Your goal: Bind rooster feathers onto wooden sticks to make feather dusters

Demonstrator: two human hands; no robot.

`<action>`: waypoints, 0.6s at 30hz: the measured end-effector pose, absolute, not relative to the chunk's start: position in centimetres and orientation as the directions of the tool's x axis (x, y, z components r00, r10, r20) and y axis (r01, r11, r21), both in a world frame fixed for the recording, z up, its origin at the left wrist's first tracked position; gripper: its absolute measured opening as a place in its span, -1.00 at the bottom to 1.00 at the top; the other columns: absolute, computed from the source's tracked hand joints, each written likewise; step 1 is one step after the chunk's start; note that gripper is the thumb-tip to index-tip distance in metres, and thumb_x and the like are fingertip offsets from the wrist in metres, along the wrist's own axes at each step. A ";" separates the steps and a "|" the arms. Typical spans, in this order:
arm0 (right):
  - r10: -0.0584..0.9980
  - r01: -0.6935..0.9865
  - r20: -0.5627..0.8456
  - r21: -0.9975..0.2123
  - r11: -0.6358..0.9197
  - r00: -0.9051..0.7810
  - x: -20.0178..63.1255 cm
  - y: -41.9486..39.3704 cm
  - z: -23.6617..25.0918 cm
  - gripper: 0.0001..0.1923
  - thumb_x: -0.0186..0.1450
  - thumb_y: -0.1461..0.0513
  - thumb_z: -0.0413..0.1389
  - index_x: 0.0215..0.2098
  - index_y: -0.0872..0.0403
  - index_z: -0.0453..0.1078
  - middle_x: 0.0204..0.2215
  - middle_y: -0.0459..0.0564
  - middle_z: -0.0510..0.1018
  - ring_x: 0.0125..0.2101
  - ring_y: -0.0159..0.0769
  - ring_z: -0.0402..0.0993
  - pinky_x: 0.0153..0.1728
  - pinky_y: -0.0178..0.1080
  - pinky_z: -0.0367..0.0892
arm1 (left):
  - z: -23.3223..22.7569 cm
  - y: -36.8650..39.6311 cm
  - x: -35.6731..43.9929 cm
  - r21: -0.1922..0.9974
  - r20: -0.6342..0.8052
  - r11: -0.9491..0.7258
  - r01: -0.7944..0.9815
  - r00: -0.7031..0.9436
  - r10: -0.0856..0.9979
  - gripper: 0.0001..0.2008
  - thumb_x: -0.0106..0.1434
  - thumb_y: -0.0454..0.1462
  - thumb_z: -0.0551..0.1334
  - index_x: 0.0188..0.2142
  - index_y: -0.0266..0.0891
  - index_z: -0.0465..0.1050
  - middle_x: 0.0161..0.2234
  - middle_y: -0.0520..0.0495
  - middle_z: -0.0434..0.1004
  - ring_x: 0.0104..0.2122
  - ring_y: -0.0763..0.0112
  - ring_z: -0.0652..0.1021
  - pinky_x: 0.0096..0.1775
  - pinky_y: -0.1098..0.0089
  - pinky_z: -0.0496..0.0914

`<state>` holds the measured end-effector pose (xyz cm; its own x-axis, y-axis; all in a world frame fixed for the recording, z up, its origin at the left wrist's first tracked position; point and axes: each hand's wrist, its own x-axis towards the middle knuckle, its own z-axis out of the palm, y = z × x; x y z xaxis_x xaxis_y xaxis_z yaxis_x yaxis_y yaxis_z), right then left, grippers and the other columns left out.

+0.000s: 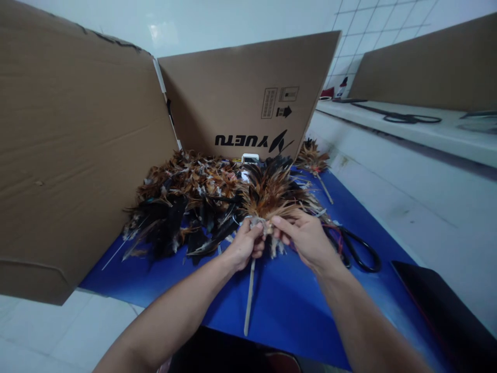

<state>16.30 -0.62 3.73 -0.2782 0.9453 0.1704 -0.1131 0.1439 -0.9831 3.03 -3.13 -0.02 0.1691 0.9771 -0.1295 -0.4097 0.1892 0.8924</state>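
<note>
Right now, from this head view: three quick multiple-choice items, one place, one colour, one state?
1. Where are the scissors?
A. right of the right hand
B. on the cardboard
C. in the left hand

2. What colour is the mat?
A. green
B. blue
C. red

3. What is the state of the feather duster?
A. lying untouched
B. hanging on the wall
C. held by both hands

Answers: 1 A, black handles lie just right of that hand. 2 B, blue sheet under everything. 3 C, left hand and right hand fingers pinch the feather base above the stick.
</note>
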 end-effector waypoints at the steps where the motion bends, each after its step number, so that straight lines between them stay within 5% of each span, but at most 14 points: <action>1: 0.946 -0.082 0.168 -0.985 0.151 -0.278 16.0 -0.6 3.5 -0.74 0.05 0.10 0.23 -0.45 0.13 0.38 -0.71 -0.15 0.39 -0.70 -0.50 0.23 -0.73 -0.42 0.11 | 0.0 -3.2 3.1 0.888 -0.133 0.192 -0.417 0.167 0.977 -0.74 0.16 -0.09 0.15 -0.33 -0.16 0.09 -0.53 0.16 0.18 -0.74 0.72 0.08 -0.72 0.65 -0.07; 8: 0.959 0.042 0.179 -0.980 0.193 -0.221 15.1 -0.8 3.0 -0.66 0.00 0.03 0.22 -0.50 0.15 0.37 -0.69 -0.14 0.37 -0.69 -0.48 0.25 -0.72 -0.40 0.13 | 0.0 -3.4 3.5 0.869 -0.079 0.179 -0.462 0.228 0.970 -0.63 0.22 0.05 -0.02 -0.35 -0.21 0.15 -0.47 0.05 0.28 -0.72 0.72 0.13 -0.71 0.65 -0.07; 18: 0.967 0.178 0.207 -0.956 0.232 -0.150 15.1 -0.2 2.2 -0.69 0.06 0.04 0.16 -0.45 0.15 0.40 -0.59 -0.05 0.49 -0.67 -0.43 0.30 -0.66 -0.35 0.21 | -0.1 -3.7 3.7 0.900 -0.067 0.134 -0.414 0.173 0.983 -0.68 0.17 -0.02 0.13 -0.30 -0.15 0.07 -0.48 0.14 0.22 -0.73 0.75 0.11 -0.71 0.67 -0.06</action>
<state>15.15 -0.18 2.16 -0.1496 0.9669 0.2067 0.1781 0.2320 -0.9563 3.73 -3.67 -0.13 0.1733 0.9826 -0.0669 -0.4143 0.1343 0.9002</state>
